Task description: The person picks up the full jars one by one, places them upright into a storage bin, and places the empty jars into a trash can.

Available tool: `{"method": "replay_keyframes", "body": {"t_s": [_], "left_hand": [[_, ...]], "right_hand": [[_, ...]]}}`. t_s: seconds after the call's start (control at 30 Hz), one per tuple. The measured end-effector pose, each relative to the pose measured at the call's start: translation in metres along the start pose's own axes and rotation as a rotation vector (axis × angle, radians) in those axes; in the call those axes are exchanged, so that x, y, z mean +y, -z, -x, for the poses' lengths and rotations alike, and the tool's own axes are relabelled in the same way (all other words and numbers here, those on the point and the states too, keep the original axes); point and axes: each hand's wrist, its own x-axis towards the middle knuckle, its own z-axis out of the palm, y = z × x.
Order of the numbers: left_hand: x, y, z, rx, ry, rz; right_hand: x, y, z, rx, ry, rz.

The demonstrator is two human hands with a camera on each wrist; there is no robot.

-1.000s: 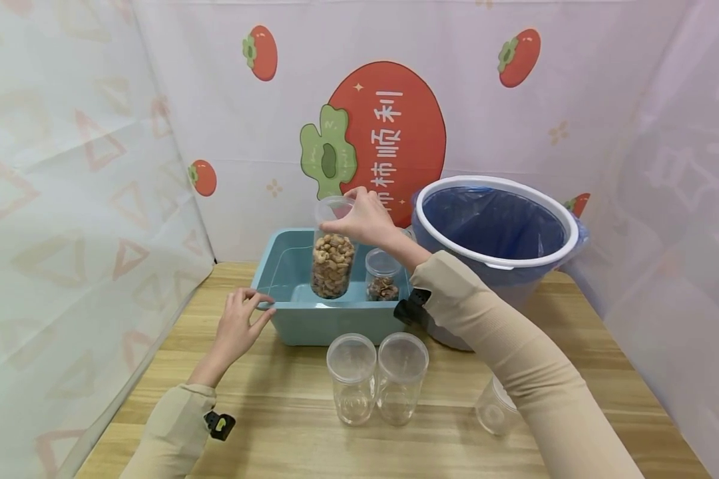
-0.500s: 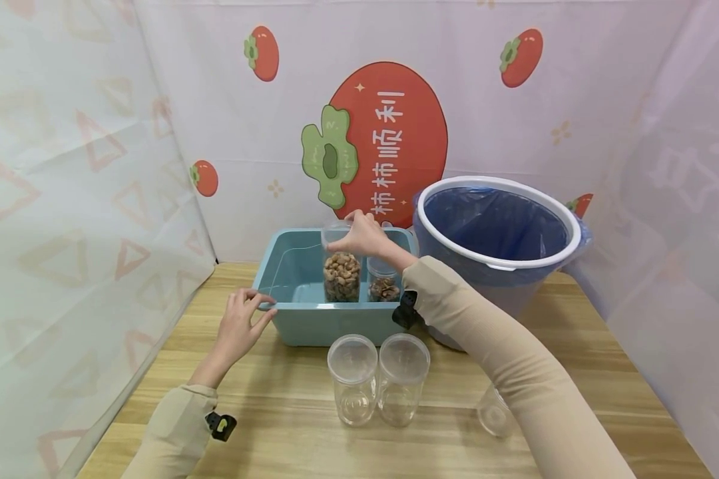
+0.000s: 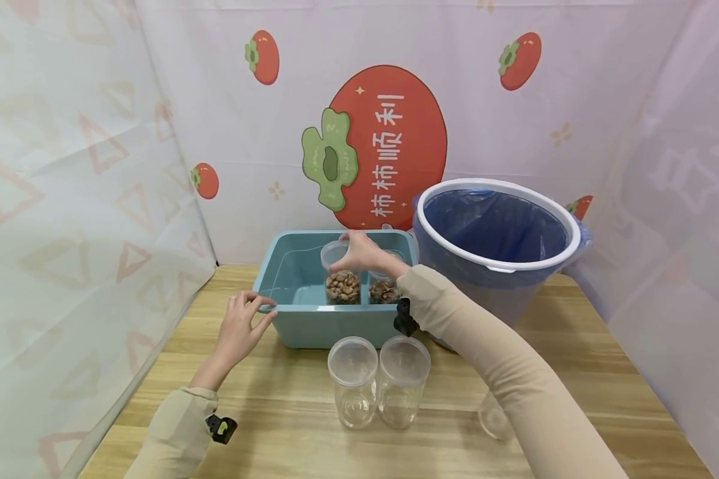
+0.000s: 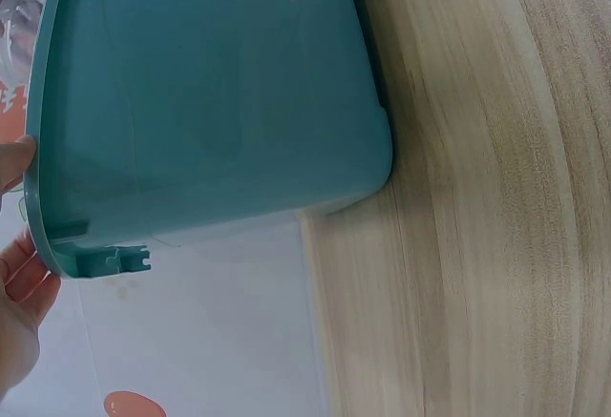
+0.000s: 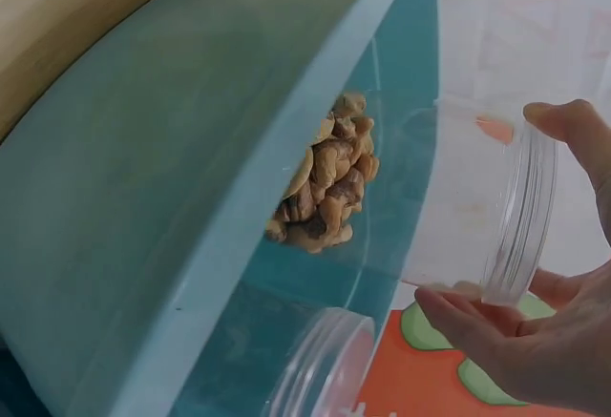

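My right hand [image 3: 364, 255] holds a clear lidded jar [image 3: 343, 287] part-filled with cashews, thumb and fingers spread around its lid end. The jar stands upright inside a blue-green plastic basin [image 3: 329, 329], its lower end hidden behind the front wall. In the right wrist view, thumb and fingertips [image 5: 458, 312] meet opposite sides of the lid. To its right in the basin is another lidded jar [image 3: 383, 291] of brown nuts, partly covered by my hand. At the front left corner, my left hand [image 3: 236, 329] pinches the basin rim, thumb and fingers on either side.
Two lidded clear jars [image 3: 352, 382] with nothing visible inside stand side by side in front of the basin. Another clear container [image 3: 494, 418] is partly behind my right sleeve. A bin [image 3: 497, 266] lined with a blue bag stands at the back right.
My right hand has lowered the cashew jar into the basin, shifting slightly right beside the other nut jar. The left hand has stayed on the rim.
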Motion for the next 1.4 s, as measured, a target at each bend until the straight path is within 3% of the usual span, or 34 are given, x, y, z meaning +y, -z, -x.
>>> {"method": "replay_keyframes", "body": {"t_s": [0.23, 0.57, 0.9, 1.13, 1.4], "left_hand": [[0.000, 0.000, 0.001, 0.002, 0.003, -0.003], [0.001, 0.001, 0.001, -0.002, 0.014, 0.006], [0.001, 0.000, 0.000, 0.004, 0.006, -0.001], [0.002, -0.001, 0.001, 0.002, 0.008, 0.008], [0.003, 0.000, 0.000, -0.002, 0.005, -0.011]], "right_hand": [[0.005, -0.010, -0.002, -0.056, -0.026, 0.015], [0.016, -0.017, -0.005, -0.126, 0.025, 0.043], [0.020, -0.019, -0.005, -0.237, 0.015, 0.045], [0.020, -0.014, -0.007, -0.305, 0.038, 0.106], [0.012, 0.000, -0.006, -0.275, 0.086, 0.129]]}}
